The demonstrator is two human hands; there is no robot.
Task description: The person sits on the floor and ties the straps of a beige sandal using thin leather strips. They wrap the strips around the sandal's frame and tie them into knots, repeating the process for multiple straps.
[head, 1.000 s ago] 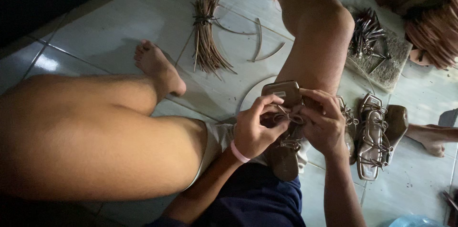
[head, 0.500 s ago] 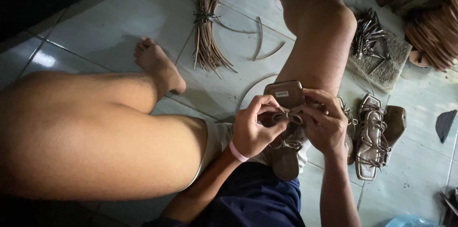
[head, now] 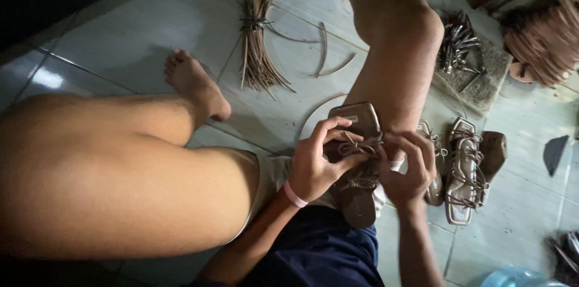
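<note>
A brown strappy sandal (head: 356, 124) lies across my lap, toe end pointing away from me. My left hand (head: 316, 163), with a pink band at the wrist, grips the sandal's side and pinches its thin straps. My right hand (head: 410, 166) pinches the same straps (head: 360, 145) from the other side, fingers closed on them. Both hands meet over the middle of the sandal. I sit on the tiled floor with bare legs bent on either side.
Two more strappy sandals (head: 467, 169) lie on the tiles to the right. A tied bundle of thin brown strips (head: 256, 45) and curved loose strips (head: 325, 57) lie ahead. A block holding several tools (head: 464, 51) stands beyond my right knee. A stack of strips (head: 546, 39) sits at the far right.
My hands have kept working the straps in the same place, the fingers shifting slightly. The view has drifted a little.
</note>
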